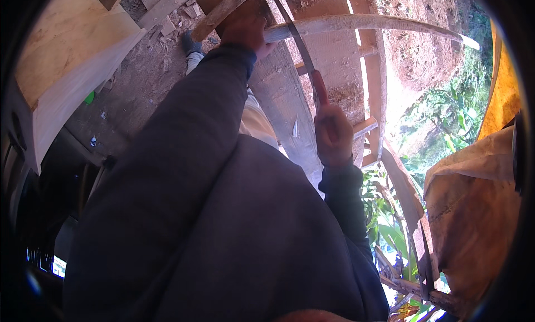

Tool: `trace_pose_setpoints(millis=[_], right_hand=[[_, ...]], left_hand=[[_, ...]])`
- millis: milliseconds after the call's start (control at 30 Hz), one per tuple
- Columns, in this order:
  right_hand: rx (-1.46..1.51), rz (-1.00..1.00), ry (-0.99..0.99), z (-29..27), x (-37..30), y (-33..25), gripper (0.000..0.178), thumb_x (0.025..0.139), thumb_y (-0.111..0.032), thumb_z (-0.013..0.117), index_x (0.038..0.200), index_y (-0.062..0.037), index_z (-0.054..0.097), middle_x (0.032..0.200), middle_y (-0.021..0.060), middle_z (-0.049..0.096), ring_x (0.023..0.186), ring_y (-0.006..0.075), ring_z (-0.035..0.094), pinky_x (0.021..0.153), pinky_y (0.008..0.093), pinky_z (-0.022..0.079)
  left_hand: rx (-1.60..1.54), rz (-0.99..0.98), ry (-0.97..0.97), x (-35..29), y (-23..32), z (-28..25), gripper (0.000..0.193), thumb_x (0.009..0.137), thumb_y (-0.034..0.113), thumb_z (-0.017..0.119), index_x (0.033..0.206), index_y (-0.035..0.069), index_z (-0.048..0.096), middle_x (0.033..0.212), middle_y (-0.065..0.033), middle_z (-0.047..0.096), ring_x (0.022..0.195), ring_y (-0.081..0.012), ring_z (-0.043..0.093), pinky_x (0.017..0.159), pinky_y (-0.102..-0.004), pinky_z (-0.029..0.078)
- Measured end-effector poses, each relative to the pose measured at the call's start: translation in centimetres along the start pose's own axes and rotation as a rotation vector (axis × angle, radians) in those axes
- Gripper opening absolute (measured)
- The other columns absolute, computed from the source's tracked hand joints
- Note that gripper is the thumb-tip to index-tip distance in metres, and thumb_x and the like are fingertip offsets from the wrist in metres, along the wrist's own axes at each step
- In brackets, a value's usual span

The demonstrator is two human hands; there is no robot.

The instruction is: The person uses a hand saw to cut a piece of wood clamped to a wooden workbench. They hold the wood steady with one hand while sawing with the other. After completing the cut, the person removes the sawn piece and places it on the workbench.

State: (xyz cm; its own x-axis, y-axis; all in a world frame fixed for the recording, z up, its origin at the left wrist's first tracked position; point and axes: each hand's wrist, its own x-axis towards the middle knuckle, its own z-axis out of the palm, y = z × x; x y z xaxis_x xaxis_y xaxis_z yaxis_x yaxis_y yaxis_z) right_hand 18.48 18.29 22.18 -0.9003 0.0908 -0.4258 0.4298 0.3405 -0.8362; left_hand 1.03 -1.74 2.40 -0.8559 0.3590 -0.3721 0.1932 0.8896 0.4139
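Note:
My right hand (334, 133) is closed round the red handle of a handsaw (301, 50). The saw's long, narrow blade points away from me and lies across a pale wooden strip (365, 22) near the strip's left end. That strip stretches far out to the right and looks curved in this wide view. My left hand (244, 33) grips the strip's left end, just left of the blade; its fingers are partly in shadow. Beneath both is a worn plank bench (283, 93), lightly dusted. Another short wooden piece (224, 12) lies just beyond my left hand.
A large pale wooden sheet (78, 60) stands at the left. Wood offcuts and shavings (167, 26) litter the ground at the far left. Right of the bench run a wooden rail (376, 88), bare earth and green plants (454, 107). An orange-brown tarp (473, 210) hangs at the right.

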Motion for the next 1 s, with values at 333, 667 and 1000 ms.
trace_pose_setpoints(millis=[333, 667, 1000], right_hand=[[0.115, -0.011, 0.046, 1.6, 3.5, 1.0, 0.014, 0.099, 0.009, 0.058, 0.106, -0.0003, 0.064, 0.093, 0.0057, 0.067, 0.082, 0.0086, 0.063, 0.073, 0.0265, 0.051], [0.061, 0.031, -0.061, -1.2, -1.2, 1.3, 0.015, 0.098, 0.008, 0.058, 0.102, -0.0057, 0.060, 0.092, -0.0013, 0.059, 0.084, 0.0061, 0.056, 0.075, 0.0237, 0.044], [0.099, -0.022, 0.033, 1.2, 3.4, 2.5, 0.013, 0.099, 0.006, 0.059, 0.107, -0.0031, 0.065, 0.089, 0.0071, 0.070, 0.079, 0.0103, 0.063, 0.071, 0.0294, 0.050]], left_hand=[[-0.015, 0.040, 0.044, 0.5, 0.0, 0.1, 0.055, 0.084, 0.054, 0.083, 0.118, 0.012, 0.069, 0.115, -0.0133, 0.072, 0.110, -0.0331, 0.071, 0.096, -0.0477, 0.058], [-0.024, 0.016, -0.005, 0.1, 0.0, 0.1, 0.057, 0.084, 0.053, 0.084, 0.119, 0.011, 0.068, 0.120, -0.0120, 0.070, 0.116, -0.0318, 0.068, 0.099, -0.0467, 0.057], [0.012, -0.019, -0.060, 1.7, 0.3, -1.5, 0.056, 0.084, 0.052, 0.084, 0.119, 0.011, 0.069, 0.117, -0.0138, 0.070, 0.115, -0.0327, 0.070, 0.099, -0.0466, 0.057]])
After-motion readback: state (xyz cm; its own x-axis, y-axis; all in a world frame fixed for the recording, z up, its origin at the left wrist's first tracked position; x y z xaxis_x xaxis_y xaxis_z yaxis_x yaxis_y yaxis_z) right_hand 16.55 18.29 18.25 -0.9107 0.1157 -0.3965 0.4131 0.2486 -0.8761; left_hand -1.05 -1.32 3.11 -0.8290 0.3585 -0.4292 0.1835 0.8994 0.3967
